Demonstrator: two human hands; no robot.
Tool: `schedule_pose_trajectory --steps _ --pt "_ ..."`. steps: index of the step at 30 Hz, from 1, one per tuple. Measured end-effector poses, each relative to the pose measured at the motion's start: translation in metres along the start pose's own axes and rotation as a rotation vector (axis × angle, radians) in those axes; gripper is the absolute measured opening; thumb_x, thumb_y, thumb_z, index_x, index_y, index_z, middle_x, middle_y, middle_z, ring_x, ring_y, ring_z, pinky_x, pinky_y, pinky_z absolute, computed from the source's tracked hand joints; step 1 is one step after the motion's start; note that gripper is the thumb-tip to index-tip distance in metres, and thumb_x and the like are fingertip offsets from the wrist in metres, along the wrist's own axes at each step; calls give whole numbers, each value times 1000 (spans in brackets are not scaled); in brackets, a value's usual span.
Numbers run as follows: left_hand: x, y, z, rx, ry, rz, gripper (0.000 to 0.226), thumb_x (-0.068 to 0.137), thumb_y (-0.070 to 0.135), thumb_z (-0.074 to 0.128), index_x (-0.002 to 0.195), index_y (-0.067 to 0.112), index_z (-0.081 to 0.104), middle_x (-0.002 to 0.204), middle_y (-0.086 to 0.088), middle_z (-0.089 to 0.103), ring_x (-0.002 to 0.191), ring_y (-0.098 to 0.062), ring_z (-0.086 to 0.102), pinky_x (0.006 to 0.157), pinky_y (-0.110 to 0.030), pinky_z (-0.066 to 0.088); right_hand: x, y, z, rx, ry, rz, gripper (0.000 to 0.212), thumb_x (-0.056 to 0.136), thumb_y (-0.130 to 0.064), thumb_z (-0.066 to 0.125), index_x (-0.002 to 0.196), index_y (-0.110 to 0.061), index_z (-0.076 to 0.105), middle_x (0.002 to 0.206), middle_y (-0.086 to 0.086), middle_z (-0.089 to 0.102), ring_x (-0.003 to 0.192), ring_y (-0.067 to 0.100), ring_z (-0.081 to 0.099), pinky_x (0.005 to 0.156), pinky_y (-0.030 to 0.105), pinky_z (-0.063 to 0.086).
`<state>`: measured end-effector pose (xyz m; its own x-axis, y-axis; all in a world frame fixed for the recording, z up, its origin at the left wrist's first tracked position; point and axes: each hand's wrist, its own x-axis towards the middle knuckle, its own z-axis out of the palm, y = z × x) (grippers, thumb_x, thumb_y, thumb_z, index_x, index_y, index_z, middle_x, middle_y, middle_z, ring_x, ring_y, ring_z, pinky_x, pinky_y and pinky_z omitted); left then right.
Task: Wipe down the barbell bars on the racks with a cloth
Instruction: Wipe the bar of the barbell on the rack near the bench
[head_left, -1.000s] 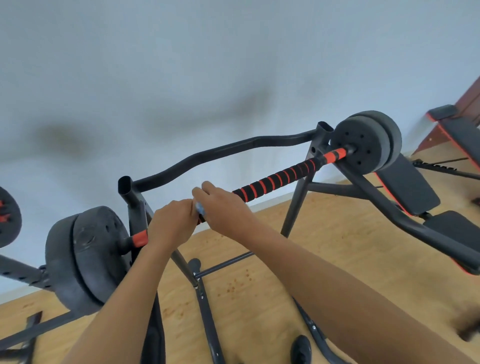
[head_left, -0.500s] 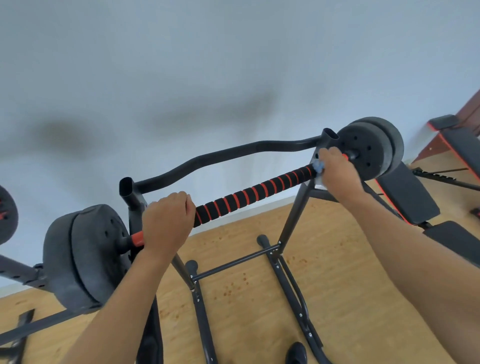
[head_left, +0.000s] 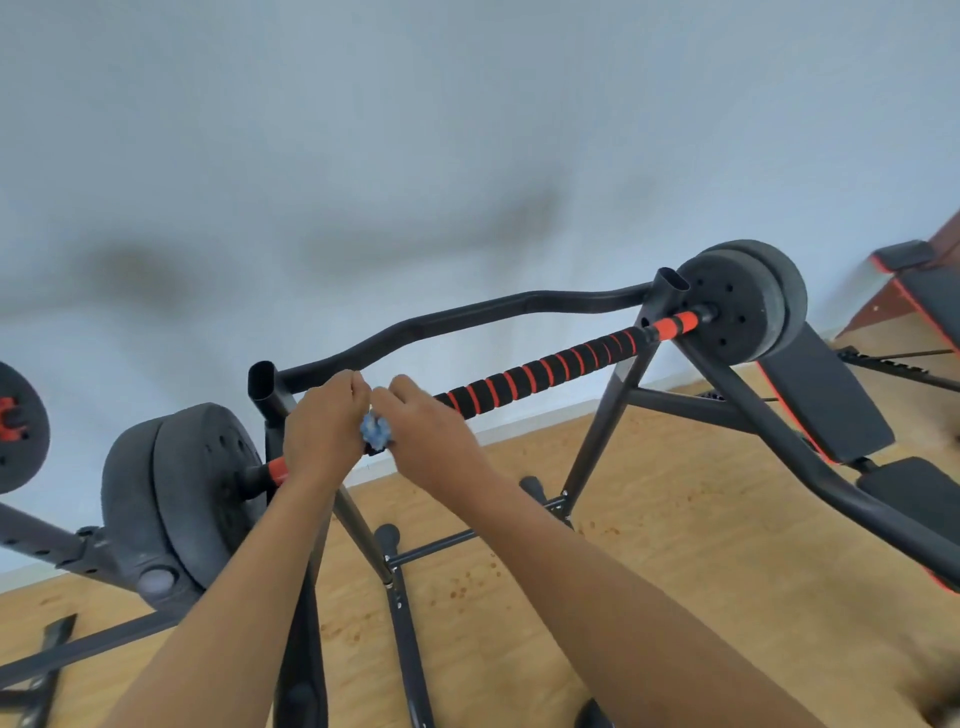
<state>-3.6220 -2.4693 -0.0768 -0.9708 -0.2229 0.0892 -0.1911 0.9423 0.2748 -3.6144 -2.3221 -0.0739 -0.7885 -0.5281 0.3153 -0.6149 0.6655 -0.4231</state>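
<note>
On black tubular rack (head_left: 467, 314), barbell bar (head_left: 545, 371) being carried near pale wall (head_left: 467, 130). Round left plates (head_left: 176, 499) and right plates (head_left: 748, 301) being borne at bar ends. Padded bench (head_left: 826, 395) being seen at right on wooden floor (head_left: 675, 545). Another plate (head_left: 21, 426) being cut off by left edge. Left stretch of bar being covered by hands, set just beside each other: left hand (head_left: 319, 431) being kept curled round bar, right hand (head_left: 431, 441) being clamped on blue cloth (head_left: 375, 431) against bar. Cloth being mostly hidden, only crumpled tuft showing. Grip being ringed in ridged black and orange bands.
</note>
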Motion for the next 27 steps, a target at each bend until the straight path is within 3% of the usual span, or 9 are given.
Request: schedule_pose_trajectory --steps 2,4,6,9,11,15,19,22,27 --pt "1 -4 1 -35 48 36 10 102 7 55 97 15 55 76 6 55 59 -13 55 60 -35 57 4 22 -10 -76 18 18 39 81 6 70 115 -9 56 102 6 55 72 15 55 58 29 56" --pt "8 -6 2 -111 42 34 24 108 17 41 90 19 58 79 12 59 63 -7 57 64 -36 59 3 57 -26 -148 47 65 37 80 2 74 111 -9 58 100 6 56 73 14 56 61 29 57" --pt "10 -4 -1 -189 7 -16 36 107 24 34 82 19 61 76 13 63 65 -11 61 64 -37 56 -3 96 -46 -220 71 155 37 78 1 75 108 -10 56 100 6 54 73 18 57 60 34 59" --pt "8 -1 -2 -164 2 -15 40 103 27 35 76 15 62 65 1 65 59 -22 64 59 -43 58 -16 148 -85 -318 51 322 38 79 4 70 110 -11 53 108 8 52 79 25 62 64 43 60" --pt "8 0 2 -115 6 -6 40 104 27 36 74 12 58 60 -1 61 53 -23 61 56 -39 57 -20 181 -114 -380 21 444 38 79 5 70 107 -11 51 110 9 52 86 28 65 70 45 60" --pt "4 6 4 78 -7 81 24 106 14 36 85 11 47 62 6 47 46 -10 42 44 -23 33 -14 213 -146 -470 47 553 24 88 -11 66 91 -17 43 92 3 49 75 19 54 61 35 50" --pt "2 8 2 201 10 118 22 104 9 36 84 14 43 59 4 44 45 -11 40 42 -25 26 11 119 -117 -188 140 349 12 95 -21 59 94 -15 49 92 2 58 80 20 58 68 39 50" --pt "0 6 3 238 -14 130 16 101 6 41 87 13 42 58 4 40 44 -12 37 42 -26 26 21 48 -73 -99 -28 121 6 93 -17 54 98 -14 53 96 1 57 77 19 60 67 34 51" --pt "0 1 7 244 -5 145 16 102 9 45 88 14 40 58 5 38 41 -10 36 40 -24 35 1 68 -47 -237 -78 156 37 81 5 69 112 -10 54 100 5 49 61 17 49 52 32 51"
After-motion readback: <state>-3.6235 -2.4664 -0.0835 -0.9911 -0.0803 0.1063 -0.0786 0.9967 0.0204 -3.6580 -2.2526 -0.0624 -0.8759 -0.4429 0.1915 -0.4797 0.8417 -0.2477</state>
